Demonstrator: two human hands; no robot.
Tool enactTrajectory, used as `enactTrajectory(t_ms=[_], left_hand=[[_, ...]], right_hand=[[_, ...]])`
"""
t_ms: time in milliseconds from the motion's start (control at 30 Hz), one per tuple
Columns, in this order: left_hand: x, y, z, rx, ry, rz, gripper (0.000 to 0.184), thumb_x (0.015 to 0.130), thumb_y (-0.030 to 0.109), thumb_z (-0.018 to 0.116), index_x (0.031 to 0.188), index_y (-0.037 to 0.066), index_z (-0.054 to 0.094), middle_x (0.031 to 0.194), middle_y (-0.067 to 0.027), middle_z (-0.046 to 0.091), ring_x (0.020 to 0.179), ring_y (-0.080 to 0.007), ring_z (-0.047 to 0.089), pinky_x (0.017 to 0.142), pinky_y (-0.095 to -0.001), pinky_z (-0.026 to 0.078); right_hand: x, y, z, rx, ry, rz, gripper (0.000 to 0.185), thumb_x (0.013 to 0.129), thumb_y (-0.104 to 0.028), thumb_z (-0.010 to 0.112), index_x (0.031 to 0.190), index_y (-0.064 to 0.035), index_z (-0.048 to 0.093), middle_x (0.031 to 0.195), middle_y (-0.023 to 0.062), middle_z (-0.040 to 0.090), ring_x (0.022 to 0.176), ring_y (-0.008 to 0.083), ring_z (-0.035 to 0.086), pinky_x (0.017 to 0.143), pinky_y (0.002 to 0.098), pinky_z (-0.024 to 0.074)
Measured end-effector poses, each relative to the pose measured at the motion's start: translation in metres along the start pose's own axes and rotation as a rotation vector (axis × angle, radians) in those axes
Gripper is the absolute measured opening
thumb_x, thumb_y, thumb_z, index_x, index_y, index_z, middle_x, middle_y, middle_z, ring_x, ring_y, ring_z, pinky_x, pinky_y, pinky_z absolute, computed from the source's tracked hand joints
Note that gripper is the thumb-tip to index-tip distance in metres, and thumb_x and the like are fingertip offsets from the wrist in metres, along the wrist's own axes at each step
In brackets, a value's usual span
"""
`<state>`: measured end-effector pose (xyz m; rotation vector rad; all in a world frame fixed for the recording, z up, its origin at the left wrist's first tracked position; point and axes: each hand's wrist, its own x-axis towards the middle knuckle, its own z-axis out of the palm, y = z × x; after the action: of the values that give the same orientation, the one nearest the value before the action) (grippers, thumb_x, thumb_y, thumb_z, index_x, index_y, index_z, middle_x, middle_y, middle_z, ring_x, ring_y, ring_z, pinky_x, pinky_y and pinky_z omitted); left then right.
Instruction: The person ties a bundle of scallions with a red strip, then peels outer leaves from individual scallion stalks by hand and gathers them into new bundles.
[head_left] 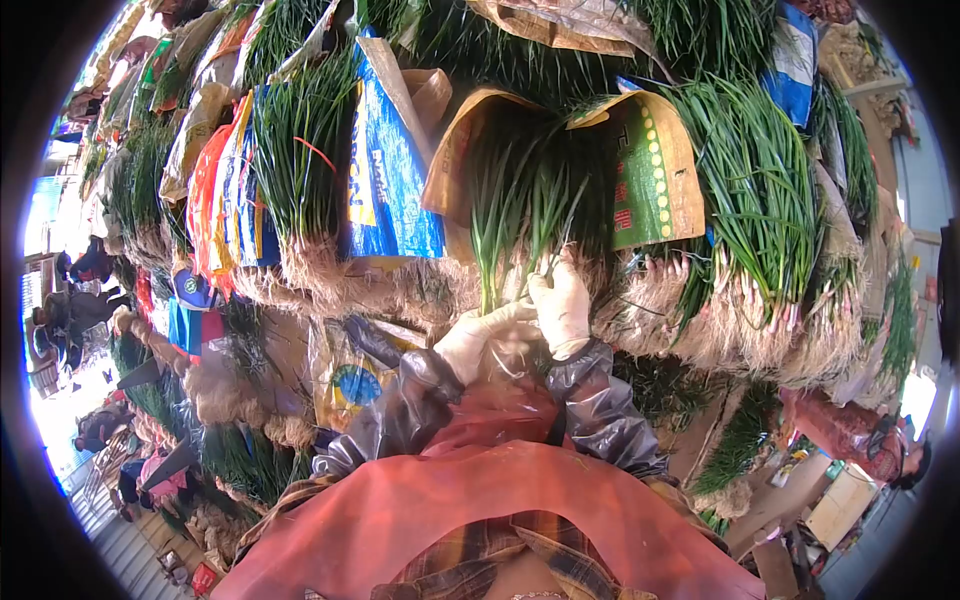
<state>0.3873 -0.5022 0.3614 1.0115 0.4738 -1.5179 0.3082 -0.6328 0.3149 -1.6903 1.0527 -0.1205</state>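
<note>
Both my hands wear white gloves and are close together in front of my red apron. My left hand is closed around the lower stems of a small bunch of green onions, whose leaves point up and away from me. Pale roots hang below it. Just beside it, slightly higher, my right hand is closed with its fingers pinching the lower part of a few green onion stalks. Behind them, a large pile of green onions is partly wrapped by a brown and green woven sack.
Bundles of green onions with long pale roots stand to the right. More bundles and a blue woven sack are at the left. A person in red is at the far right; other people are at the left.
</note>
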Motion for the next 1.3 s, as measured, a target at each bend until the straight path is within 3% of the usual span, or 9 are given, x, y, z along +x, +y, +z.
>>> enactTrajectory(t_ms=[167,267,400,667,800,833,1067,1233,1300], left_hand=[[0.006,-0.007,-0.006,0.277,0.133,0.112,0.02,0.089,0.019,0.062,0.093,0.0,0.066,0.07,-0.0053,0.063,0.053,-0.0105,0.054,0.046,-0.0237,0.042],[-0.009,-0.006,0.004,0.283,0.159,0.115,0.013,0.085,0.013,0.066,0.087,0.0,0.067,0.062,-0.0031,0.058,0.049,-0.0095,0.05,0.044,-0.0236,0.037],[-0.013,-0.012,0.001,0.24,0.22,0.167,0.011,0.082,0.012,0.071,0.085,0.002,0.066,0.061,-0.0046,0.06,0.047,-0.0098,0.052,0.042,-0.0233,0.04],[-0.007,-0.023,-0.002,0.449,0.24,0.217,0.012,0.082,0.012,0.071,0.088,0.004,0.064,0.059,-0.0024,0.06,0.041,-0.0081,0.049,0.036,-0.0217,0.035],[-0.017,-0.028,-0.015,0.46,0.204,0.093,0.01,0.082,0.011,0.07,0.086,0.005,0.063,0.06,-0.0027,0.06,0.047,-0.0095,0.054,0.04,-0.0211,0.039],[-0.012,-0.022,-0.012,0.475,0.211,0.114,0.01,0.081,0.009,0.07,0.086,0.004,0.063,0.06,-0.0031,0.06,0.047,-0.0095,0.054,0.04,-0.0216,0.039],[-0.015,-0.034,-0.005,0.596,0.215,0.252,0.009,0.083,0.011,0.069,0.083,0.002,0.065,0.059,-0.0031,0.059,0.046,-0.0083,0.051,0.041,-0.0211,0.037],[-0.024,-0.038,-0.017,0.274,0.09,0.116,0.013,0.085,0.013,0.067,0.083,0.0,0.063,0.058,-0.0041,0.057,0.044,-0.01,0.049,0.039,-0.022,0.036],[-0.026,-0.041,-0.023,0.105,0.056,0.259,0.014,0.087,0.015,0.064,0.083,0.001,0.062,0.059,-0.0041,0.058,0.042,-0.0112,0.049,0.038,-0.022,0.035]], right_hand=[[-0.002,-0.003,0.007,-0.157,0.141,-0.223,0.026,0.086,-0.017,0.058,0.106,-0.0005,0.059,0.076,0.0175,0.065,0.066,0.0284,0.065,0.059,0.0369,0.0509],[0.039,0.106,-0.016,-0.085,0.248,0.282,0.04,0.092,-0.031,0.052,0.117,-0.0012,0.054,0.084,0.0197,0.066,0.072,0.0321,0.065,0.058,0.0394,0.0519],[-0.004,0.052,-0.064,-0.916,-0.048,0.062,0.081,0.08,-0.058,0.06,0.132,0.0026,0.046,0.088,0.0188,0.066,0.078,0.03,0.066,0.065,0.0392,0.0529],[-0.013,0.029,0.016,-0.385,0.095,-0.33,0.028,0.088,-0.033,0.057,0.075,-0.0099,0.064,0.06,0.0084,0.06,0.064,0.0274,0.065,0.056,0.0357,0.0476],[-0.013,0.061,-0.008,-0.259,0.189,-0.019,0.02,0.092,-0.021,0.055,0.088,-0.0015,0.061,0.073,0.0059,0.064,0.054,0.0153,0.059,0.047,0.0293,0.0486],[-0.02,0.043,-0.015,0.567,-0.041,0.391,0.019,0.091,-0.021,0.06,0.091,-0.0024,0.061,0.078,0.0059,0.066,0.058,0.0135,0.062,0.048,0.0249,0.0486],[-0.036,0.013,0.008,-0.441,-0.013,-0.287,0.024,0.086,-0.022,0.056,0.077,-0.0011,0.062,0.065,0.0125,0.063,0.063,0.0265,0.064,0.059,0.0399,0.0507],[-0.004,0.037,-0.034,-0.149,0.12,0.415,0.027,0.093,-0.029,0.049,0.091,-0.008,0.064,0.074,0.0095,0.066,0.07,0.0254,0.065,0.062,0.0374,0.0528],[-0.012,0.081,-0.039,-0.701,-0.292,-0.108,0.03,0.089,-0.036,0.059,0.09,-0.0065,0.065,0.073,0.0107,0.066,0.063,0.0294,0.062,0.067,0.0426,0.0502]])
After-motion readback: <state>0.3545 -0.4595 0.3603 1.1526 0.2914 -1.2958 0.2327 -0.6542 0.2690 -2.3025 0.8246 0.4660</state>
